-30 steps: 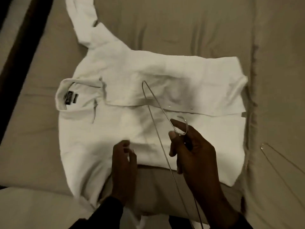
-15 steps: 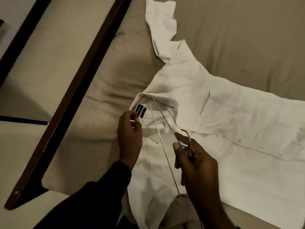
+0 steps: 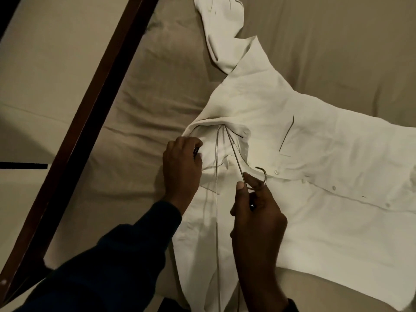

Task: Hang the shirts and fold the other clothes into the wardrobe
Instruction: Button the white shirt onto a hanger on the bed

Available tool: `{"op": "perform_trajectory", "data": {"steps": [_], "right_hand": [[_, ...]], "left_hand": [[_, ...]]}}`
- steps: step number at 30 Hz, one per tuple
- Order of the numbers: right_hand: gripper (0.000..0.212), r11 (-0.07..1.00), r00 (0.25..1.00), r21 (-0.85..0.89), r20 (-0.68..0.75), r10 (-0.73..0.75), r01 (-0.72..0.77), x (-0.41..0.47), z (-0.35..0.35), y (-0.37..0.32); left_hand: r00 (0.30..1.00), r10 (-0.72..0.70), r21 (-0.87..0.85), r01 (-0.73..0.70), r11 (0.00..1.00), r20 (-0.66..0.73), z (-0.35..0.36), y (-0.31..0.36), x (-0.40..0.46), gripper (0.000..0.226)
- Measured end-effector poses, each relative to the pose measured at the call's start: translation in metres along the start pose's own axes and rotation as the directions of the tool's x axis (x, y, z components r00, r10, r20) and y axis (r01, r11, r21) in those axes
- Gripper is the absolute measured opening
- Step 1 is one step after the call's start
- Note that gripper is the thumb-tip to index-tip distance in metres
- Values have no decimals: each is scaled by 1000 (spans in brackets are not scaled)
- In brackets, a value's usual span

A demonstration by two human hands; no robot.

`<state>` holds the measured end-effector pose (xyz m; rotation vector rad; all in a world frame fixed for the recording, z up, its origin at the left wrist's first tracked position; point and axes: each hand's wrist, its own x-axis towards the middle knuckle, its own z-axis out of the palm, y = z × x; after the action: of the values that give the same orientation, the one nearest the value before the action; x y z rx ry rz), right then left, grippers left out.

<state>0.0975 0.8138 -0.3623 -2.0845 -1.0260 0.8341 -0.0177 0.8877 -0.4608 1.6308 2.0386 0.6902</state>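
Note:
A white button-up shirt [image 3: 315, 165] lies spread on the beige bed, collar toward the left, one sleeve reaching up to the top edge. A thin metal wire hanger [image 3: 216, 199] lies over it, with one end pushed under the collar. My left hand [image 3: 182, 170] pinches the collar at the neck opening, by the dark label. My right hand [image 3: 256, 212] grips the hanger just below its hook, thumb and fingers curled round the wire. The hanger's lower end runs out of view at the bottom.
The beige bed sheet [image 3: 337, 41] covers the right and top. A dark wooden bed frame rail [image 3: 94, 122] runs diagonally down the left side, with pale floor [image 3: 45, 64] beyond it.
The view swung left toward the collar. My left hand went from the shirt's lower edge to the collar and took hold of it. The hanger's end slid under the collar.

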Motion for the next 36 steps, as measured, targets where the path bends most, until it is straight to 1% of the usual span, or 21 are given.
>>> {"op": "perform_trajectory", "data": {"steps": [3, 5, 7, 8, 9, 10, 12, 14, 16, 17, 18, 20, 22, 23, 25, 26, 28, 30, 31, 33, 36], "right_hand": [[27, 997, 997, -34, -31, -65, 64, -2, 12, 0], [29, 978, 987, -138, -22, -160, 156, -6, 15, 2], [39, 917, 959, -284, 44, -279, 279, -10, 15, 5], [45, 878, 945, -352, 88, -315, 325, -12, 15, 6], [50, 842, 934, -405, 125, -336, 357, -13, 17, 9], [54, 819, 927, -436, 150, -344, 374, -13, 18, 10], [56, 803, 922, -454, 153, -357, 386, -7, 20, 10], [49, 795, 902, -436, 114, -415, 421, 7, 22, 5], [32, 822, 884, -351, 40, -465, 448, 29, 30, -1], [24, 861, 897, -278, 2, -443, 426, 42, 34, -5], [21, 909, 927, -202, -10, -375, 366, 54, 40, -9], [22, 976, 977, -66, 55, -206, 209, 76, 48, -14], [18, 996, 987, 63, 144, -65, 57, 92, 52, -16], [15, 989, 982, 145, 190, -5, -23, 99, 51, -18], [13, 954, 960, 279, 278, 30, -110, 108, 44, -18], [13, 948, 952, 299, 307, 12, -108, 110, 39, -18], [14, 938, 945, 333, 327, -24, -92, 111, 33, -14], [12, 903, 960, 422, 276, -43, -81, 111, 27, -13], [10, 872, 974, 482, 225, -26, -88, 111, 27, -12], [5, 806, 991, 580, 116, 61, -118, 112, 28, -11], [6, 776, 984, 611, 17, 180, -153, 119, 36, -14]], "left_hand": [[998, 50, -40, -51, 998, -36, 0, 8, 0, 30], [987, 151, 66, -147, 987, -50, -1, 17, 15, 39], [959, 276, 204, -283, 937, 64, 4, 22, 42, 56], [941, 312, 232, -335, 913, 128, 7, 25, 56, 60], [922, 348, 231, -381, 895, 171, 12, 26, 68, 54], [904, 384, 213, -419, 883, 185, 15, 28, 78, 41], [895, 416, 125, -437, 891, 163, 14, 34, 86, 15], [898, 419, -43, -417, 908, 136, 4, 46, 86, 13], [891, 440, -215, -410, 886, 113, -11, 53, 87, 18], [887, 448, -245, -412, 877, 112, -16, 53, 86, 19], [894, 437, -230, -406, 884, 101, -20, 50, 83, 22], [950, 313, -156, -309, 938, 6, -23, 37, 70, 25], [986, 149, -137, -157, 978, -68, -20, 24, 45, 20], [990, 136, -140, -139, 980, -36, -17, 18, 31, 21], [965, 217, -53, -211, 976, 145, -10, 7, 5, 27], [942, 241, 6, -249, 969, 233, -8, 3, -5, 32], [921, 209, 65, -243, 968, 328, -8, -2, -17, 41], [913, 199, 28, -223, 974, 357, -12, -2, -21, 44], [897, 237, -4, -253, 967, 372, -13, -4, -22, 43], [829, 363, -30, -388, 921, 425, -16, -8, -26, 42], [719, 484, -31, -543, 839, 498, -25, -14, -32, 43]]}}
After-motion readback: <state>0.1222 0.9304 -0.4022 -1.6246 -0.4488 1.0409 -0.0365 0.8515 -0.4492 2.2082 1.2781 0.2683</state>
